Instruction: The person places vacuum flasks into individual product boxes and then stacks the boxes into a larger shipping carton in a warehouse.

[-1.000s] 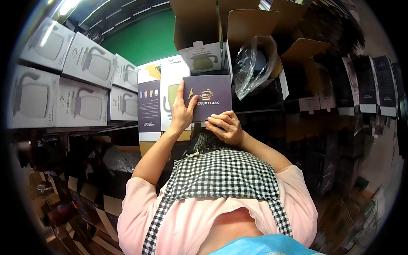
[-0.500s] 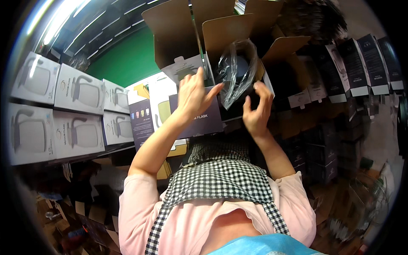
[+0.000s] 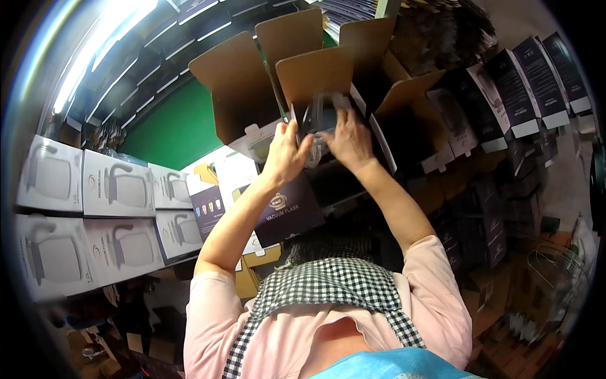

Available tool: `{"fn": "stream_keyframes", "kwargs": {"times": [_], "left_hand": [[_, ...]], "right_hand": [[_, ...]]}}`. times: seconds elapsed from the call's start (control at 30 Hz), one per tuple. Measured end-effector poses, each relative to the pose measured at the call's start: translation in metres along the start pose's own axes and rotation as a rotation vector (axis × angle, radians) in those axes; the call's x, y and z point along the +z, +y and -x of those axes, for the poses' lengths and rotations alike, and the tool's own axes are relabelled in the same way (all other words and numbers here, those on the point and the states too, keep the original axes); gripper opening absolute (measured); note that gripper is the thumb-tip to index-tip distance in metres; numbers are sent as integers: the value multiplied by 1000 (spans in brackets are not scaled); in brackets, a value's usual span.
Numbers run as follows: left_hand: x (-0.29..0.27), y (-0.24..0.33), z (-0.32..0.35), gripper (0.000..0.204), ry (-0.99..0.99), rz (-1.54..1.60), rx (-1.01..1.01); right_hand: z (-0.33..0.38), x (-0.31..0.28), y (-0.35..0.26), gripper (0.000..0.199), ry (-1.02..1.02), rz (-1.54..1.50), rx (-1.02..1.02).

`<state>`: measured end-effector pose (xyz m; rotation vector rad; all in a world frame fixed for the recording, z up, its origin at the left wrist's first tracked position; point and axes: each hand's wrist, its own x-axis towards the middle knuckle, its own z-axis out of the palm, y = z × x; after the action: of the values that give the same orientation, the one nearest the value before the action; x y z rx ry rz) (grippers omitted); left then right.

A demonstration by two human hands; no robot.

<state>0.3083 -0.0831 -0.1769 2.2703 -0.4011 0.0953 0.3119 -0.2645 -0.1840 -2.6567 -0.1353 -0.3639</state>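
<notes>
An upright open carton (image 3: 316,67) with raised brown flaps stands in front of me. Inside it is a clear plastic bag (image 3: 317,151) around a dark, rounded item whose kind I cannot make out. My right hand (image 3: 351,140) reaches over the carton's mouth, fingers stretched onto the bag and slightly blurred. At the carton's left edge is my left hand (image 3: 285,156), its thumb apart from its fingers and pointing toward the bag. Below that hand lies a dark purple flask box (image 3: 287,211).
Further open cartons stand on both sides, one at left (image 3: 230,88) and one at right (image 3: 413,117). White jug-printed boxes (image 3: 118,183) are stacked in two rows at left. Dark boxes (image 3: 514,85) line the far right. A green surface (image 3: 167,114) lies behind.
My right hand has moved left and inward onto the plastic bag, which now sits lower in the carton. My left hand stays by the carton's left edge. The whole view has shifted.
</notes>
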Motion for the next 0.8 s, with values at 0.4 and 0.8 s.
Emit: {"fn": "stream_keyframes", "kwargs": {"times": [0.4,0.8], "left_hand": [[36,15,-35,83,-290,-509,239],[13,21,-30,53,-41,-501,728]], "right_hand": [[-59,-54,-29,60,656,-170,-147],[21,-56,7,35,223,-388,-181]]}}
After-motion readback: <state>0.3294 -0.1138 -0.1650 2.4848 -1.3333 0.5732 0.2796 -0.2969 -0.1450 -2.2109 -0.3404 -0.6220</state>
